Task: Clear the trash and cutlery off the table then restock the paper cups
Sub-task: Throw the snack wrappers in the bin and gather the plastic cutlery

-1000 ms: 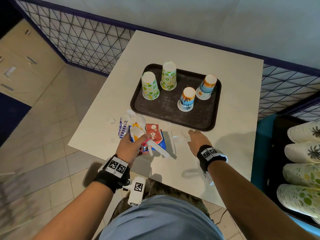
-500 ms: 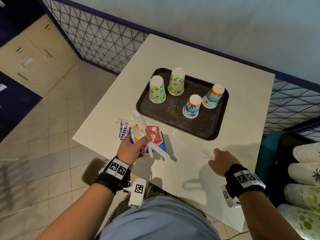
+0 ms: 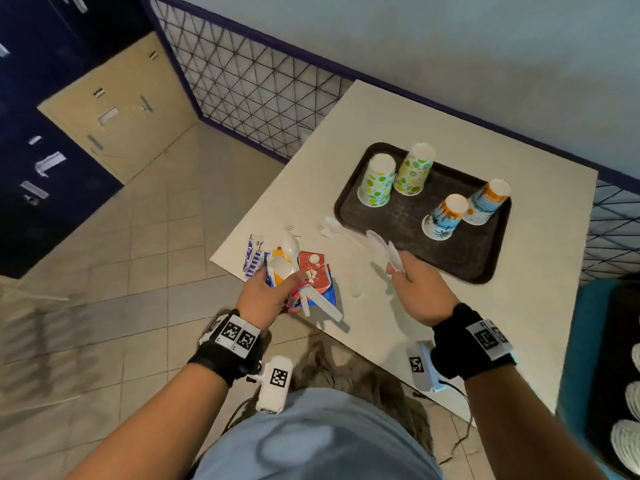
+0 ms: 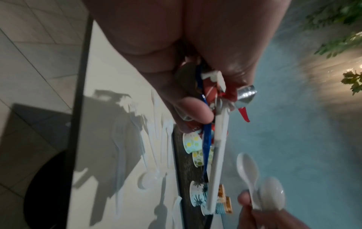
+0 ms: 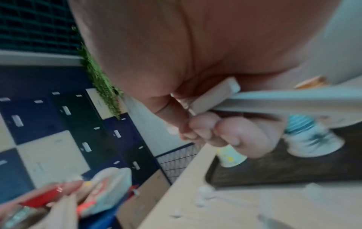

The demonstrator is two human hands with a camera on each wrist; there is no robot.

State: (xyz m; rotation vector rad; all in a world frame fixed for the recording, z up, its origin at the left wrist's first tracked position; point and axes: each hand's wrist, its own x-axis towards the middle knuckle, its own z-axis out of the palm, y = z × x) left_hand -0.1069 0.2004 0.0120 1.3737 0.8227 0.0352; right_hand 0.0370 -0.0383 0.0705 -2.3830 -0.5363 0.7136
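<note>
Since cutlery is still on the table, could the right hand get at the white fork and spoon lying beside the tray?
Probably yes: the fork and spoon lie uncovered just ahead-left of the right hand, but its grip already pinches two spoons, leaving little room.

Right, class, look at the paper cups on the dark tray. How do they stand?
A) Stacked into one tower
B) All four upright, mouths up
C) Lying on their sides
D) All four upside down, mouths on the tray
D: in the head view each of the four paper cups shows its closed base on top and its wide rim down on the tray.
</note>
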